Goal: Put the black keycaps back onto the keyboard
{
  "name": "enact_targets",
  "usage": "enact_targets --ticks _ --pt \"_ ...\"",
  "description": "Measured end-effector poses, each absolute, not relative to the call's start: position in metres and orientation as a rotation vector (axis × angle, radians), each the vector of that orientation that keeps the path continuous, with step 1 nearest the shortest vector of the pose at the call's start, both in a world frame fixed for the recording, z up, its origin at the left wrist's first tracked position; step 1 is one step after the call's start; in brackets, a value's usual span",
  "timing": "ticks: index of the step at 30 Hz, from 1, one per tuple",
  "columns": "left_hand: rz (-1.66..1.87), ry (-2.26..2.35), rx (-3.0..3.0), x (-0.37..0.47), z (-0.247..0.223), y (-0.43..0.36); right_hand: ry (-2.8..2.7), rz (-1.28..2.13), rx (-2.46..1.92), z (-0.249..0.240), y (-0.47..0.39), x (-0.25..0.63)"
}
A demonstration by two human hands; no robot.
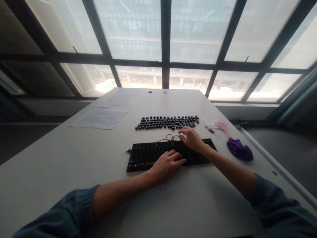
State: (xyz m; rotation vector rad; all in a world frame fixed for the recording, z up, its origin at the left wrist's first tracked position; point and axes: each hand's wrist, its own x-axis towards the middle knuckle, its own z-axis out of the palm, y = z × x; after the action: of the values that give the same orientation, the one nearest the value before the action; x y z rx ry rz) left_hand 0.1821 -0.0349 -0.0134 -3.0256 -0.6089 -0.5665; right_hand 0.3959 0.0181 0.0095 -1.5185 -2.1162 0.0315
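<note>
While both forearms extend inward from blue sleeves [76, 208] at the near side of the white table [61, 158], the two hands stand apart from each other at the black keyboard [146, 153]. The keyboard lies flat, slightly askew, in the middle of the near half of the table. The left hand [169, 162] rests palm down over its front portion, fingers bent and touching the keys; whether anything sits beneath the fingers cannot be told. The right hand [192, 138] is located farther back, over the rear edge, with thumb and fingers curled toward the left; whether its fingertips grip an object cannot be told. A USB plug [128, 150] lies just beside the left end of the keyboard, and a thin cable [170, 137] loops behind the rear edge. To the right, a purple cloth [239, 150] adjoins the handle of a pink brush [221, 125]; a small dark tool with a wire end [211, 131] lies near the brush. Beyond the keyboard, loose black keycaps [165, 123] are set out in rows. Printed sheets [101, 119] lie farther back at left. Framed windows [193, 36] close the far side, beyond the table end.
</note>
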Motion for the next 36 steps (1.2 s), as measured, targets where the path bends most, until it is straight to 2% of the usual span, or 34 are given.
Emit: enact_targets --ticks 8,19,26,32,36 --pt "-0.577 -0.584 -3.028 0.182 -0.016 -0.035 -2.323 -0.138 -1.663 0.005 0.082 0.379" --pt "-0.574 -0.573 -3.057 0.18 -0.014 -0.037 -2.448 -0.188 -1.61 -0.001 0.092 0.371" --pt "-0.579 -0.582 -3.049 0.182 -0.016 -0.037 -2.297 -0.144 -1.552 0.008 0.077 0.381" --pt "-0.58 -0.594 -3.059 0.182 -0.015 -0.037 -1.866 0.24 -1.225 0.01 0.015 0.414" --pt "-0.587 -0.611 -3.05 0.183 -0.012 -0.038 -1.791 0.458 -1.188 -0.002 -0.036 0.432"
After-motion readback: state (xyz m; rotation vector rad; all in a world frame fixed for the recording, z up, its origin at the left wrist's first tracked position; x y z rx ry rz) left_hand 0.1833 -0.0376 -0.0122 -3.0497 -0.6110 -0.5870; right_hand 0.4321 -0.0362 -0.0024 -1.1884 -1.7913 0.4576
